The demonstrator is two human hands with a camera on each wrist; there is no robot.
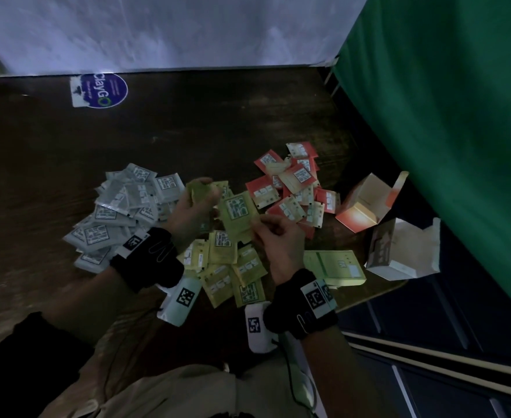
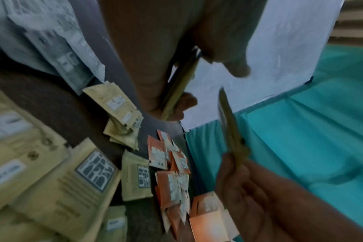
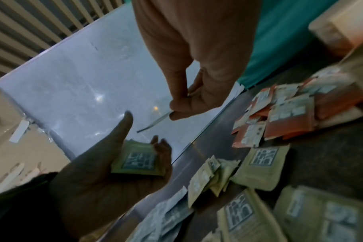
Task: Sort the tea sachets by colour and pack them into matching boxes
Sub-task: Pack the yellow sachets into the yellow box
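Green sachets (image 1: 227, 260): loose heap at lower centre of the head view, on the dark worktop (image 1: 188, 131), directly below both hands.
Grey sachets (image 1: 121, 215): separate heap at centre left, well apart from the boxes.
Red sachets (image 1: 293, 188): separate heap right of centre, just beside the red box (image 1: 365, 206).
Boxes: red box open, lying at centre right; green box (image 1: 335, 267) lying flat near the right wrist; white box (image 1: 405, 251) open at far right near the worktop edge.
Left hand (image 1: 194, 206): grip curled round a small stack of green sachets (image 3: 138, 161); thumb raised clear of the stack in the right wrist view.
Right hand (image 1: 278, 242): grip pinching a single green sachet (image 1: 239, 214) by its lower edge, between thumb and fingertips, held just beside the left-hand stack.
Stage (judgement): colours appear already separated; green sachets are being collected into a stack for the green box.
Handling (judgement): sachets are thin, light, flexible packets; likely to bend under a hard pinch and to slide off one another when stacked.
Hold point (judgement): take single sachets at an edge or corner; hold a stack across its flat faces, edges squared, so it enters the box mouth without fanning.
Risk (judgement): loose stack may spill into the neighbouring heaps.
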